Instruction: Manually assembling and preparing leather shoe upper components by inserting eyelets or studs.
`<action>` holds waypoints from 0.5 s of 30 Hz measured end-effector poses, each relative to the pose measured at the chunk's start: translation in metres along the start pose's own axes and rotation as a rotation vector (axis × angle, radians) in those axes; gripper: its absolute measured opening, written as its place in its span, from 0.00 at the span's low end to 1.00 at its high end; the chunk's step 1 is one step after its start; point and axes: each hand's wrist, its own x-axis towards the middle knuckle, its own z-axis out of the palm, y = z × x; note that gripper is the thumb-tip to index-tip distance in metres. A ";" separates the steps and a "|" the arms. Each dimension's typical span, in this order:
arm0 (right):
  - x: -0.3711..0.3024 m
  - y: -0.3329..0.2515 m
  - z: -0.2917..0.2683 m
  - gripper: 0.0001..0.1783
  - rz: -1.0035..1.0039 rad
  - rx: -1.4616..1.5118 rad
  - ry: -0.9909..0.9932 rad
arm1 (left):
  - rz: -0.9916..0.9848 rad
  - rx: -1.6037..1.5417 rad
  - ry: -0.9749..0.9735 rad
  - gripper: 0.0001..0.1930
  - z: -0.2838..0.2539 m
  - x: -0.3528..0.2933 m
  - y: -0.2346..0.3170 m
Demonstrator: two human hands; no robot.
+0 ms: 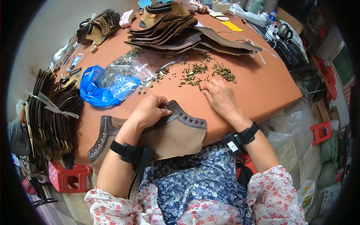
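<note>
My left hand point(149, 110) pinches the upper edge of a brown boot upper point(172, 140) between thumb and fingers. This piece lies at the table's near edge and hangs partly over my lap; dark trim with rows of eyelet holes runs along both its sides. My right hand point(221, 98) rests on the table just below a heap of small brass-coloured lace hooks point(224, 72). Its fingers are curled in and pressed together, and whatever may be between them is too small to make out. A second loose pile of brass-coloured hardware point(193, 75) lies to its left.
Stacked boot uppers point(168, 35) lie at the table's back. A tied bundle of leather pieces point(56, 108) stands at the left edge. Left of centre sits a blue plastic bag point(95, 88) beside a clear bag of hardware point(125, 69). Red stools point(69, 178) stand below.
</note>
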 end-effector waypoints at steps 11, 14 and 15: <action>-0.007 -0.030 -0.010 0.06 0.033 0.247 -0.031 | -0.064 -0.156 0.005 0.04 0.000 -0.001 -0.008; -0.016 -0.062 -0.010 0.07 -0.073 0.305 -0.011 | -0.044 -0.150 0.039 0.06 0.002 -0.001 -0.009; -0.017 -0.068 -0.008 0.07 -0.116 0.283 0.007 | -0.036 -0.147 0.056 0.07 0.002 -0.001 -0.010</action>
